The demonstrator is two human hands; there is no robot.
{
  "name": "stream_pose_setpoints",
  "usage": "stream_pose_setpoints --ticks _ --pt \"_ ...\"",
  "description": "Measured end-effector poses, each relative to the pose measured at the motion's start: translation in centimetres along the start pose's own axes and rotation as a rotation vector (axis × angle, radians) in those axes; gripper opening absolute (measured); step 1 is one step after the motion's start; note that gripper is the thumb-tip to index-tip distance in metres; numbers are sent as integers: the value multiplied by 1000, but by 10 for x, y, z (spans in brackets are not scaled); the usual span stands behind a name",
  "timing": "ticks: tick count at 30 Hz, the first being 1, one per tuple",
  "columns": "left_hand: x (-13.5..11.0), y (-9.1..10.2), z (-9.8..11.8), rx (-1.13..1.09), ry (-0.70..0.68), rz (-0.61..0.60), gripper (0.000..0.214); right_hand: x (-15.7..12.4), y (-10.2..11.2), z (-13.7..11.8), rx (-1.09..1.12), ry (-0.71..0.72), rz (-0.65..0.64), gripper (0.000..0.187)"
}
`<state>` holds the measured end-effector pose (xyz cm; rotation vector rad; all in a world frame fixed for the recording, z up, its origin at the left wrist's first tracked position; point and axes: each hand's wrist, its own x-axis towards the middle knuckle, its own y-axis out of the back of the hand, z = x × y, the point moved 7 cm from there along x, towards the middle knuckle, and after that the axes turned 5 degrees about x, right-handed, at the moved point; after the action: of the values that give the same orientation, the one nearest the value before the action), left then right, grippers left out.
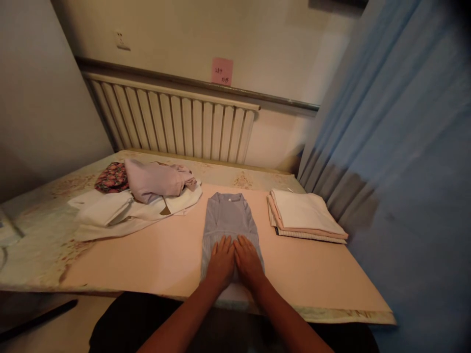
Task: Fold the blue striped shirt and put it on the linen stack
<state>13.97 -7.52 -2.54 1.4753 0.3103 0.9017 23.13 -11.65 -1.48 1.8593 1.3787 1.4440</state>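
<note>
We've got decent lanes over the pink sheet (140, 260) on both sides of the gray garment (224, 215), but the clothes heap (154, 179) crowds the far left, and the folded stack (309, 211) plus blue curtain (405, 171) block us on the right.

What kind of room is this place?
Maybe a room in someone's home, though I can't be sure. There's a radiator on the wall, a long blue curtain and a flowery table cover.
</note>
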Motion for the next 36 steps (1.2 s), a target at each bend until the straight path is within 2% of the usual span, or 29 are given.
stream_pose_setpoints --ticks 4,10,17,22,36 --pt "-4 -13 -6 68 11 -60 49 -4 -14 12 -112 -67 -89 43" --pt "-3 -15 -14 107 44 -42 49 -3 -15 17 -250 -140 -143 47" --pt "-8 -7 -28 169 88 -11 51 -4 -11 14 -256 -142 -102 46" --pt "-16 -3 -36 183 66 11 50 -6 -11 13 -259 -136 -75 44" --pt "-19 -2 -39 169 46 32 50 -5 -9 12 -243 -139 -80 44"
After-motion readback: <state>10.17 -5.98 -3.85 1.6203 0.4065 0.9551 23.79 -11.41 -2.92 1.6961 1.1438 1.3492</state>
